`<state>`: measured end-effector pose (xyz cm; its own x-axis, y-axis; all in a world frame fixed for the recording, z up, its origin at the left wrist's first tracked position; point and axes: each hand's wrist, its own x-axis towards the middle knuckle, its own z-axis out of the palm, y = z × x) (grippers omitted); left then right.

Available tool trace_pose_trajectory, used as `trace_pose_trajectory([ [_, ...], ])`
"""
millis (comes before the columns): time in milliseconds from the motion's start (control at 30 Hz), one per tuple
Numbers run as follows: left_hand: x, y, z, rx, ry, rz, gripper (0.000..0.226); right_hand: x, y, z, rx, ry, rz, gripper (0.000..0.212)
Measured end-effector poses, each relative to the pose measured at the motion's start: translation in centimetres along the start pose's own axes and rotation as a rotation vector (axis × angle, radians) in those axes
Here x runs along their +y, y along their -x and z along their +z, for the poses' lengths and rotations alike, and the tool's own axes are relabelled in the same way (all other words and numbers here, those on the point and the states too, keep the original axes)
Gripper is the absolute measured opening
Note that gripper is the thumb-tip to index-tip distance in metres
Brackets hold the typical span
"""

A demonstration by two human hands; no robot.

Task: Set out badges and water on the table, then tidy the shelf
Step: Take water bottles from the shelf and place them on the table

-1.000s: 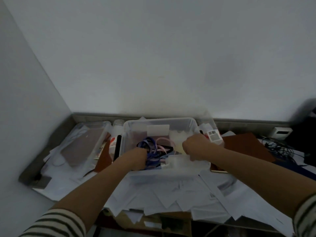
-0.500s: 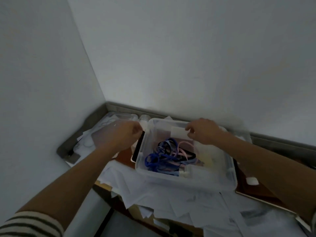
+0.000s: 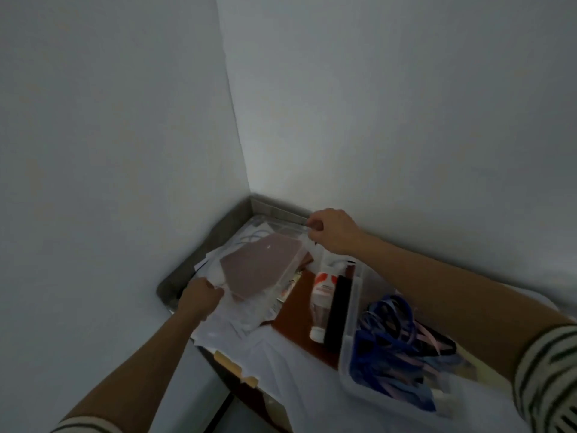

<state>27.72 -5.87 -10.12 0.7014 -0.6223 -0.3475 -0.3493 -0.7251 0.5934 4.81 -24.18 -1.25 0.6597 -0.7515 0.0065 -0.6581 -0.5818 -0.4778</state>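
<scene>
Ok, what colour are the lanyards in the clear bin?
Lanyards are mostly blue, with some pink and black; head view.

Walls, whole upper frame: flat pale grey-white. Shelf rim, centre: dull grey. Clear pouch shows you a mauve-brown sheet through the plastic. Right of it, rust-brown board. Bottle: white body and cap, red-orange label. Bar beside it: solid black. Clear tub, lower right; lanyards inside run royal blue, pale pink, a few black. Loose papers: white. Tab, lower centre: tan. Your sleeves, bottom corners: cream with dark stripes.
</scene>
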Motion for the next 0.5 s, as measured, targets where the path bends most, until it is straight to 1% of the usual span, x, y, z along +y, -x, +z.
trace_pose_trajectory([
  [67,-1.1,-1.8,-0.5,0.016,0.071,-0.066,0.017,-0.7,-3.4,1.7,-0.071,-0.004,0.107,0.041],
  [133,-2.7,-3.4,-0.7,0.051,0.149,-0.102,0.024,-1.0,-6.0,3.2,-0.134,0.031,0.190,0.046],
  [200,-4.7,-5.0,-0.2,0.070,0.222,-0.144,0.030,-0.8,-7.8,4.3,-0.188,0.016,0.277,0.042],
  [267,-6.9,-6.8,0.5,0.082,0.311,-0.203,0.035,-0.9,-9.2,5.2,-0.214,-0.054,0.374,0.036],
  [300,-6.9,-6.7,0.4,0.092,0.355,-0.220,0.037,-0.7,-9.8,5.7,-0.219,-0.098,0.428,0.035],
  [367,-5.8,-5.4,-0.2,0.115,0.441,-0.240,0.043,-0.2,-10.4,6.5,-0.217,-0.102,0.497,0.029],
  [433,-5.5,-5.2,-0.1,0.118,0.488,-0.236,0.048,0.4,-10.6,7.0,-0.173,-0.005,0.471,0.028],
  [500,-5.4,-5.0,0.1,0.138,0.498,-0.213,0.050,0.3,-10.3,6.6,-0.090,-0.018,0.457,0.020],
])
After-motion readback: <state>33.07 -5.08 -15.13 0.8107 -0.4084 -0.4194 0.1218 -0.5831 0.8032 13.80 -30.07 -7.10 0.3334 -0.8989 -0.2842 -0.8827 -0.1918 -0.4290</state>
